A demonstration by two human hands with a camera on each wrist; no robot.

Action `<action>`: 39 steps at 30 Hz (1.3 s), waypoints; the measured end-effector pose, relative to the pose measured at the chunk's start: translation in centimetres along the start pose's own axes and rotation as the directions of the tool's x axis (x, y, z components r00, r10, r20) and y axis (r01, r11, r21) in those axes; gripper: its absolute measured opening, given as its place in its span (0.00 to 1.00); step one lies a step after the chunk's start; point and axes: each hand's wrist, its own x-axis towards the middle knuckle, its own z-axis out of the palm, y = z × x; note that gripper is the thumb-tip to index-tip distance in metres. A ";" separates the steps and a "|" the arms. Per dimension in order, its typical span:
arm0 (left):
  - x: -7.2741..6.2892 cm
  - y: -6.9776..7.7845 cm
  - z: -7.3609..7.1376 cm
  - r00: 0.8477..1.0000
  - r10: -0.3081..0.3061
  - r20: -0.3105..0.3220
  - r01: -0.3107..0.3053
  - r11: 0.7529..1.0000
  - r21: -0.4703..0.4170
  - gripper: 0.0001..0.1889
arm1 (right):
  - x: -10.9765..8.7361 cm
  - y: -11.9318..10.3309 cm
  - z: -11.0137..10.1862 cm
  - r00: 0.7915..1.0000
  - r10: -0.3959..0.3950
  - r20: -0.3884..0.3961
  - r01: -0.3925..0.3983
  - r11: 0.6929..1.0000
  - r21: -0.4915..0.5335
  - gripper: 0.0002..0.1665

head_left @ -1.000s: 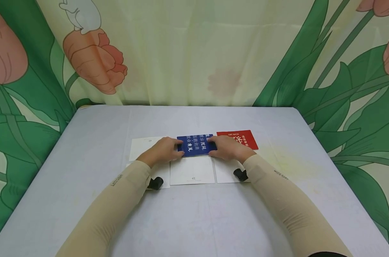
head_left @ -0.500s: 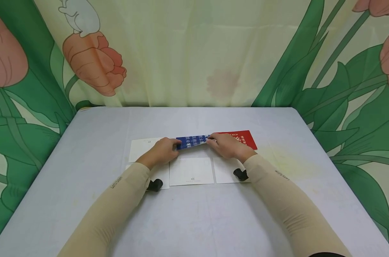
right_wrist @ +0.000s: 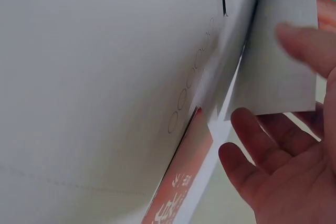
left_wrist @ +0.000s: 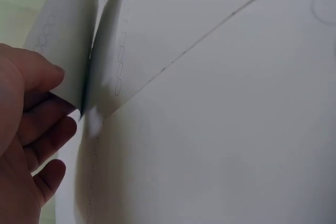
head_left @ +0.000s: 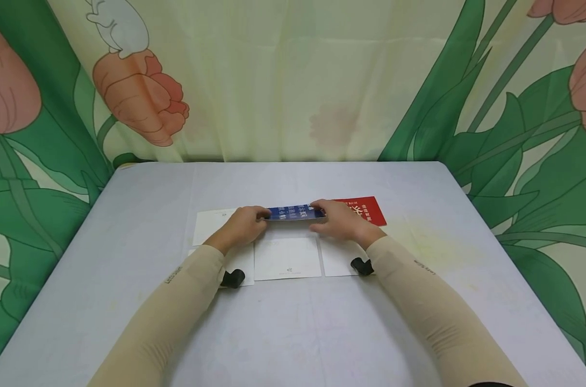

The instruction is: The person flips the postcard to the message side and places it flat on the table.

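In the head view a blue postcard (head_left: 293, 213) with white characters is tilted up at the middle of the back row, its near edge raised. My left hand (head_left: 242, 228) pinches its left end. At the other end my right hand (head_left: 343, 220) has its fingers on the far side and its thumb on the near side. Both wrist views show the postcard's pale back (left_wrist: 63, 40), which carries a row of ovals in the left wrist view. The left thumb (left_wrist: 39, 72) presses that back, and the right thumb (right_wrist: 304, 45) overlaps it, blurred.
A red postcard (head_left: 370, 209) lies to the right, partly behind my right hand. White cards lie around: one at the back left (head_left: 213, 221), one in front (head_left: 288, 258), and others under my wrists. A patterned curtain (head_left: 273, 80) hangs behind the table (head_left: 293, 333).
The blue postcard lay flat a second ago. Its near right corner was lifted first, and now its whole near edge is up. The hands have stayed nearly in place.
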 end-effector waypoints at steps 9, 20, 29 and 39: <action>-0.1 -0.2 0.0 0.998 -0.006 -0.061 0.005 1.000 -0.009 0.20 | 0.4 0.0 0.4 0.997 0.036 -0.071 -0.035 0.999 0.009 0.32; -0.3 -0.1 0.0 0.963 0.004 -0.269 -0.018 0.999 -0.048 0.10 | 0.1 -0.6 0.2 0.967 0.043 -0.249 -0.027 0.998 0.065 0.32; -0.5 -0.4 0.3 0.938 0.018 -0.347 -0.063 0.991 -0.120 0.11 | 0.3 -0.6 0.3 0.932 0.094 -0.349 0.001 0.965 0.263 0.40; -0.8 -0.4 0.2 0.922 -0.067 -0.382 -0.051 0.955 -0.292 0.23 | 0.6 -1.2 0.7 0.889 0.161 -0.430 -0.017 0.947 0.321 0.27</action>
